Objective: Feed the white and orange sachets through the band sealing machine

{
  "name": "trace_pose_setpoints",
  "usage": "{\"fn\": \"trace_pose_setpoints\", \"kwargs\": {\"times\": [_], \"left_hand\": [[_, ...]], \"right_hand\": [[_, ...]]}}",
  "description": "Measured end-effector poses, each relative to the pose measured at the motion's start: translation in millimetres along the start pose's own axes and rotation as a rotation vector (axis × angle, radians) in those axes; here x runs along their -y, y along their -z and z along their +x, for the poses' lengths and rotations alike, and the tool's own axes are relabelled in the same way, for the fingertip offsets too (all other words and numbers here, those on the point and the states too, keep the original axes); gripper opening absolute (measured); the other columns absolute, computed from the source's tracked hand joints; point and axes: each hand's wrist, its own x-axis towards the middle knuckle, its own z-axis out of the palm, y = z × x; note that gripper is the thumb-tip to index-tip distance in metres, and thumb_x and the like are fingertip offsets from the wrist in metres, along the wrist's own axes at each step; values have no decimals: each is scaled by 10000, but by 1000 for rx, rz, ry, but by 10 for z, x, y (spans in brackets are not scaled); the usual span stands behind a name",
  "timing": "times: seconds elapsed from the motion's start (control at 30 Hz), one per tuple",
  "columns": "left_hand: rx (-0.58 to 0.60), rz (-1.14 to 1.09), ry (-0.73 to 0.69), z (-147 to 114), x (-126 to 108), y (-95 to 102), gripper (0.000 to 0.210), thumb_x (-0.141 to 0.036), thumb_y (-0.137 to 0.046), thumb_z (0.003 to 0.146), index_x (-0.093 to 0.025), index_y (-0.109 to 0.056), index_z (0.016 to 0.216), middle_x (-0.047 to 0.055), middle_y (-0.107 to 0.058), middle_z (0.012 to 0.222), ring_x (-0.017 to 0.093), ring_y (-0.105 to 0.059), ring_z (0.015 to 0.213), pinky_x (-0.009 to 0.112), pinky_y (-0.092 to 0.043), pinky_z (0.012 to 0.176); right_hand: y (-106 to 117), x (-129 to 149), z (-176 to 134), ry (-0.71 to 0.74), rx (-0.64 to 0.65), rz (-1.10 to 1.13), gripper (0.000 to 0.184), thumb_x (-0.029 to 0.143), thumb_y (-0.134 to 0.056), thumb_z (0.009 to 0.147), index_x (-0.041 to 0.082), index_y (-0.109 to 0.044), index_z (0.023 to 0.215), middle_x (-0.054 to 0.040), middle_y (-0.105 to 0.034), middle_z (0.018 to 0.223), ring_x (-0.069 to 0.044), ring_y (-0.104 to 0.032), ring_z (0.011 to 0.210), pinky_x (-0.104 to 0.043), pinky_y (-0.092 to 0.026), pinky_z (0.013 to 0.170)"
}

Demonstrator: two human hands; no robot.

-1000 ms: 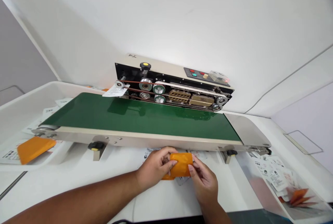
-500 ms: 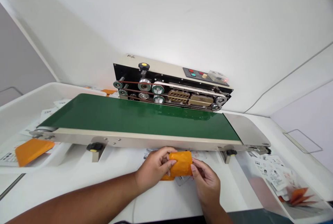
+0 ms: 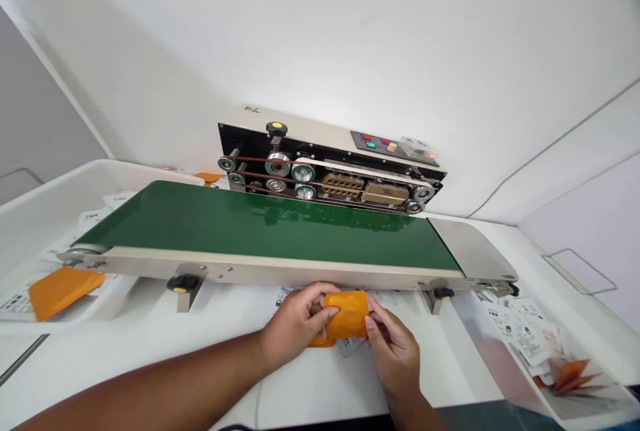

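Observation:
An orange packet (image 3: 347, 315) is held up between my two hands, just in front of the conveyor's near side. My left hand (image 3: 299, 319) pinches its left edge between thumb and fingers. On the other side, my right hand (image 3: 395, 344) is closed at the packet's right edge, thumb in front. More orange material shows below my left hand; I cannot tell whether it belongs to the same packet. Behind the packet, printed white packets lie partly hidden under the conveyor. The green conveyor belt (image 3: 240, 227) runs across, with a band sealing machine (image 3: 330, 164) behind it.
At the left end stands a white bin (image 3: 107, 167) with printed packets and an orange packet (image 3: 65, 291). A clear bin (image 3: 590, 411) with white and orange packets stands at the right. Black knobs (image 3: 183, 283) stick out below the belt's near edge.
My right hand has shifted slightly left and its index finger now lies straighter along the packet's right edge. My left hand and the packet are almost unmoved.

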Motion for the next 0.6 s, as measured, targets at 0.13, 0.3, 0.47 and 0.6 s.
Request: {"fn": "trace_pose_setpoints", "kwargs": {"times": [0.13, 0.3, 0.47, 0.6], "left_hand": [[1, -11, -5, -2, 0, 1, 389, -453, -693, 861, -179, -647, 1133, -44, -573, 691, 116, -582, 557, 258, -509, 589], [-1, -20, -8, -2, -4, -4, 361, -412, -688, 862, -171, -646, 1128, -38, -581, 695, 117, -586, 557, 254, -502, 588], [-5, -35, -4, -5, -9, -5, 370, -415, -693, 857, -166, -648, 1127, -32, -582, 697, 120, -585, 566, 252, -504, 585], [-5, -51, -3, -5, 10, -7, 369, -420, -694, 858, -172, -648, 1127, -30, -589, 713, 118, -586, 571, 255, -513, 590]], "right_hand": [[6, 60, 23, 87, 49, -39, 305, 337, -653, 928, 242, -768, 1194, -46, -695, 766, -160, -611, 593, -273, -549, 532], [10, 138, 33, 189, 49, -64, 259, 277, -635, 944, 241, -781, 1155, -18, -623, 674, -150, -579, 587, -269, -520, 540], [3, 155, 21, 243, 24, -49, 271, 232, -642, 937, 267, -770, 1174, -23, -656, 710, -153, -598, 602, -266, -520, 538], [14, 117, 4, 235, 18, -53, 255, 231, -648, 932, 265, -779, 1148, -31, -682, 733, -158, -611, 607, -272, -526, 545]]}}
